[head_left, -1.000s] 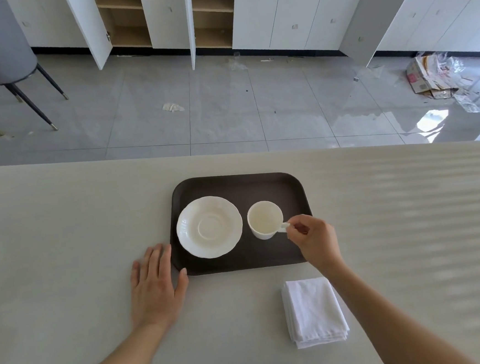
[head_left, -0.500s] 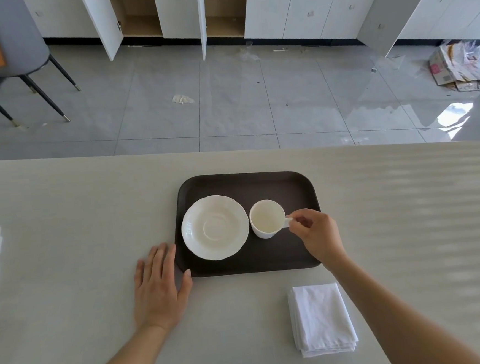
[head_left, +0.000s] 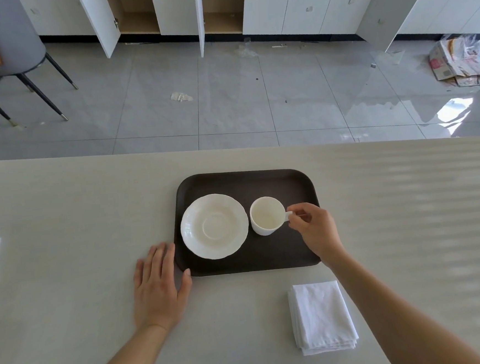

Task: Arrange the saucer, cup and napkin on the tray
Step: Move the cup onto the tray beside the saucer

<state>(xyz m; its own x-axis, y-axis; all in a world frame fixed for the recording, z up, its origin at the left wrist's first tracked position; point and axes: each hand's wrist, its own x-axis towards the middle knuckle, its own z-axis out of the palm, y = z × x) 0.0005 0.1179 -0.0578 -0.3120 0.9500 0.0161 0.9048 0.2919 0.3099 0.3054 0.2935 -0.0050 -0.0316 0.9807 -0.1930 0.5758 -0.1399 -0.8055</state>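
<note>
Tray first, since it's the biggest piece here: dark brown, rounded corners, sitting flat on the pale countertop. It looks like stiff plastic, so it should slide easily if nudged. The left hand lies flat on the counter with fingers spread and relaxed, holding nothing, thumb tip touching the tray's near-left corner — probably steadying it.

Next down is the white saucer with a scalloped rim, resting on the left half of the tray. It's ceramic, so rigid, smooth and chippy; I'd take it by the rim edge rather than pinch the middle.

The folded white cloth napkin is still off the tray, on the counter just in front of its near-right corner. It's soft and floppy, stacked in a few folds, so grab it across the whole stack or it'll fan open.

Smallest is the white cup, standing upright on the tray just right of the saucer, close to it but not on it. It looks empty, so light, though glazed and slippery. The right hand has thumb and fingertips pinched closed on the little handle — the obvious place to hold it, though a pinch that small lets it swing.
</note>
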